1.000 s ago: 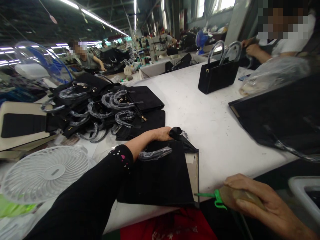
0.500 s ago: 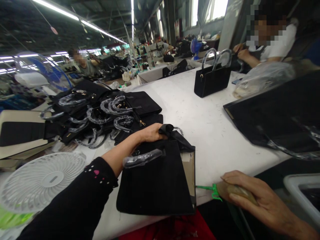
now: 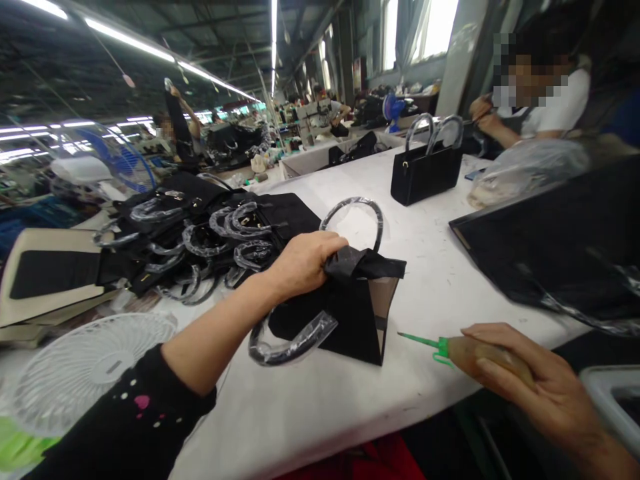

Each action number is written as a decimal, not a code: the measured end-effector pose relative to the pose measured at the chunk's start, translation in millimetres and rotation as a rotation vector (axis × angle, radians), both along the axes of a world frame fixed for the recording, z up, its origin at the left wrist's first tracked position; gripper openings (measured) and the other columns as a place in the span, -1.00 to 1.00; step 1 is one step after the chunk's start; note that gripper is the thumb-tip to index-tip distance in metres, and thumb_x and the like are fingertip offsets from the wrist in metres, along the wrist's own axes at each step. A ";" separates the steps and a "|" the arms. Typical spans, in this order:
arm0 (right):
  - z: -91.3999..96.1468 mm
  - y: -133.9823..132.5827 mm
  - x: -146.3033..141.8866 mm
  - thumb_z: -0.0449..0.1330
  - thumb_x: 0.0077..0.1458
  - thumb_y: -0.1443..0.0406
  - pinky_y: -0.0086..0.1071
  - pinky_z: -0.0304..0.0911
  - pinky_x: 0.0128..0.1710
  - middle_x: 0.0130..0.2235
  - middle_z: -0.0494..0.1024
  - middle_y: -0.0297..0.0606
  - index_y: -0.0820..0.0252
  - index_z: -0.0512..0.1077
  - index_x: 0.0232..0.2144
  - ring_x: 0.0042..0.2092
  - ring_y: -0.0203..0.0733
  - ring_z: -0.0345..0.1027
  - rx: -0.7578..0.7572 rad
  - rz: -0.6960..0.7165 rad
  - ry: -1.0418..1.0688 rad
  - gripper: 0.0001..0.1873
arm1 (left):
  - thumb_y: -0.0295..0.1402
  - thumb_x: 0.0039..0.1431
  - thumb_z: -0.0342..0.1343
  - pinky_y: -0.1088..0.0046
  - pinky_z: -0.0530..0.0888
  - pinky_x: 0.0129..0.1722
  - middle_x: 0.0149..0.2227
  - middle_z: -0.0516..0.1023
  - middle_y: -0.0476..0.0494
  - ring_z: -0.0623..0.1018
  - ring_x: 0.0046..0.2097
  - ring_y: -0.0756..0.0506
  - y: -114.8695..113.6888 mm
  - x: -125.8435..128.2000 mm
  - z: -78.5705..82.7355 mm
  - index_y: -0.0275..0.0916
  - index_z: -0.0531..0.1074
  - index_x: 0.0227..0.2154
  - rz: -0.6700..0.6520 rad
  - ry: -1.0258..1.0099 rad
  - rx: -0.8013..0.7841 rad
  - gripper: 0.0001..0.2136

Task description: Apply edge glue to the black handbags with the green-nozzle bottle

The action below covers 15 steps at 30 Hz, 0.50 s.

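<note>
My left hand (image 3: 310,263) is closed on the top edge of a black handbag (image 3: 345,323), gripping its dark lining cloth. The bag is tilted on the white table, its beige inner side panel showing at the right. One plastic-wrapped handle (image 3: 295,343) hangs in front, and the other handle (image 3: 356,203) arches up behind. In my right hand (image 3: 525,373) is a soft amber glue bottle (image 3: 487,357) with a long green nozzle. The nozzle tip points left and stands a little apart from the bag's side.
A pile of black handbags (image 3: 200,233) lies at left, beside a white fan (image 3: 95,373). Another black handbag (image 3: 425,173) stands at the back. At right are a large black piece (image 3: 560,240) and a plastic bag (image 3: 530,167), with a co-worker (image 3: 545,100) seated behind.
My left hand has lifted and tilted the handbag away from the table's front edge, and its rear handle now stands up. The glue bottle's nozzle has come away from the bag's side edge.
</note>
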State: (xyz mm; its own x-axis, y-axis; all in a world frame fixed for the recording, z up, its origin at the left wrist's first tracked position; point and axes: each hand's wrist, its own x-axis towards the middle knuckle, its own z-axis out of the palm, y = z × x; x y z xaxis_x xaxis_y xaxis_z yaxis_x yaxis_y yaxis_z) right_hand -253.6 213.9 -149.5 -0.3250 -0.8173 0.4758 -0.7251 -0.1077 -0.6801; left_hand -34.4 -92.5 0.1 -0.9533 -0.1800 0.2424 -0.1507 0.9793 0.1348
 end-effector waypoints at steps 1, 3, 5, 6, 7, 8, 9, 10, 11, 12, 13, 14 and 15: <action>-2.0 -1.9 0.2 0.20 0.29 0.17 -0.46 0.42 -0.09 -0.07 0.57 -0.32 -0.04 0.47 -0.04 -0.10 -0.15 0.52 -0.007 -0.005 0.003 -0.80 | -0.57 0.06 0.00 0.42 0.37 -0.26 -0.29 0.53 -0.12 0.53 -0.22 -0.12 4.0 2.0 -6.4 -0.24 0.44 -0.32 0.032 0.014 -0.006 -0.82; -7.7 -7.4 0.4 0.20 0.29 0.17 -0.48 0.38 -0.06 -0.07 0.57 -0.33 -0.04 0.46 -0.03 -0.08 -0.17 0.51 -0.020 -0.004 -0.001 -0.79 | -0.55 0.08 -0.01 0.42 0.34 -0.32 -0.28 0.51 -0.11 0.52 -0.27 -0.10 10.8 6.2 -16.1 -0.23 0.44 -0.33 0.108 0.026 0.016 -0.84; -15.2 -14.7 -0.9 0.20 0.30 0.16 -0.48 0.36 -0.07 -0.06 0.55 -0.34 -0.04 0.45 -0.03 -0.08 -0.19 0.49 -0.018 0.005 -0.035 -0.79 | -0.53 0.08 0.00 0.43 0.32 -0.35 -0.31 0.51 -0.08 0.51 -0.31 -0.09 15.9 9.6 -20.8 -0.22 0.42 -0.37 0.156 0.042 0.063 -0.86; -19.3 -18.8 -2.3 0.20 0.31 0.16 -0.48 0.35 -0.08 -0.07 0.54 -0.34 -0.03 0.44 -0.03 -0.08 -0.20 0.48 -0.009 0.011 -0.058 -0.79 | -0.53 0.07 0.01 0.43 0.31 -0.36 -0.33 0.52 -0.07 0.51 -0.31 -0.09 17.8 10.8 -21.6 -0.22 0.42 -0.39 0.173 0.047 0.086 -0.88; -23.6 -23.2 -4.1 0.20 0.31 0.15 -0.46 0.34 -0.08 -0.06 0.53 -0.34 -0.03 0.44 -0.02 -0.08 -0.20 0.47 0.001 0.015 -0.078 -0.79 | -0.52 0.05 0.02 0.43 0.30 -0.36 -0.35 0.52 -0.06 0.52 -0.32 -0.09 19.4 11.8 -21.6 -0.22 0.41 -0.41 0.187 0.051 0.108 -0.89; -27.7 -27.7 -6.1 0.20 0.32 0.15 -0.45 0.33 -0.08 -0.05 0.52 -0.33 -0.02 0.43 -0.01 -0.08 -0.19 0.46 0.012 0.014 -0.094 -0.78 | -0.52 0.04 0.03 0.43 0.29 -0.37 -0.38 0.53 -0.04 0.52 -0.33 -0.08 20.9 12.5 -21.1 -0.21 0.41 -0.43 0.198 0.054 0.131 -0.90; -31.7 -32.3 -8.3 0.21 0.31 0.15 -0.43 0.32 -0.08 -0.05 0.52 -0.32 -0.02 0.42 0.00 -0.07 -0.18 0.45 0.019 0.012 -0.103 -0.77 | -0.51 0.03 0.04 0.44 0.27 -0.38 -0.41 0.53 -0.03 0.53 -0.34 -0.08 22.4 13.2 -20.4 -0.21 0.40 -0.45 0.210 0.057 0.154 -0.91; -35.1 -36.9 -10.3 0.22 0.31 0.15 -0.42 0.31 -0.08 -0.04 0.51 -0.32 -0.01 0.42 0.00 -0.07 -0.18 0.44 0.022 0.013 -0.107 -0.76 | -0.51 0.02 0.04 0.44 0.26 -0.38 -0.43 0.53 -0.01 0.53 -0.35 -0.08 23.9 13.7 -19.6 -0.21 0.40 -0.46 0.218 0.061 0.175 -0.91; -37.9 -41.2 -12.0 0.21 0.32 0.15 -0.40 0.30 -0.07 -0.03 0.51 -0.32 -0.02 0.41 0.01 -0.06 -0.17 0.44 0.023 0.018 -0.107 -0.76 | -0.51 0.02 0.04 0.44 0.25 -0.39 -0.44 0.54 -0.01 0.53 -0.35 -0.07 25.3 14.3 -18.8 -0.20 0.40 -0.47 0.223 0.062 0.194 -0.91; -39.8 -45.1 -13.5 0.21 0.32 0.15 -0.39 0.30 -0.07 -0.03 0.50 -0.33 -0.03 0.40 0.01 -0.06 -0.17 0.43 0.024 0.029 -0.105 -0.76 | -0.51 0.02 0.04 0.45 0.25 -0.39 -0.44 0.55 0.00 0.54 -0.35 -0.07 26.6 14.8 -18.3 -0.20 0.41 -0.47 0.224 0.064 0.209 -0.91; -41.0 -48.4 -14.6 0.21 0.32 0.16 -0.39 0.30 -0.07 -0.04 0.50 -0.34 -0.04 0.40 0.01 -0.07 -0.18 0.43 0.030 0.047 -0.102 -0.76 | -0.51 0.02 0.05 0.45 0.24 -0.39 -0.44 0.55 0.01 0.55 -0.35 -0.07 27.9 15.3 -17.9 -0.19 0.41 -0.46 0.225 0.062 0.217 -0.90; -41.5 -51.0 -15.5 0.21 0.32 0.16 -0.40 0.30 -0.08 -0.06 0.51 -0.36 -0.05 0.40 0.00 -0.09 -0.18 0.44 0.041 0.071 -0.100 -0.77 | -0.51 0.03 0.05 0.45 0.23 -0.39 -0.44 0.55 0.02 0.55 -0.36 -0.07 28.9 15.8 -17.8 -0.19 0.41 -0.46 0.230 0.058 0.217 -0.90; -41.4 -52.9 -16.3 0.21 0.32 0.16 -0.40 0.30 -0.09 -0.07 0.51 -0.38 -0.06 0.40 -0.01 -0.10 -0.19 0.44 0.056 0.097 -0.097 -0.79 | -0.51 0.03 0.05 0.45 0.23 -0.40 -0.45 0.55 0.02 0.54 -0.37 -0.07 29.7 16.2 -17.9 -0.19 0.41 -0.45 0.237 0.055 0.209 -0.90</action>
State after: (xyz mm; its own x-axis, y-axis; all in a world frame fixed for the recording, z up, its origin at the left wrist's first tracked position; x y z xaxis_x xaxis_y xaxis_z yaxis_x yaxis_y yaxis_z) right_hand -269.9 161.0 -190.9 -0.2852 -0.8716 0.3986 -0.6438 -0.1339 -0.7534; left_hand -18.2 -62.8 -17.8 -0.8655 -0.4467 0.2267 -0.3582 0.8682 0.3434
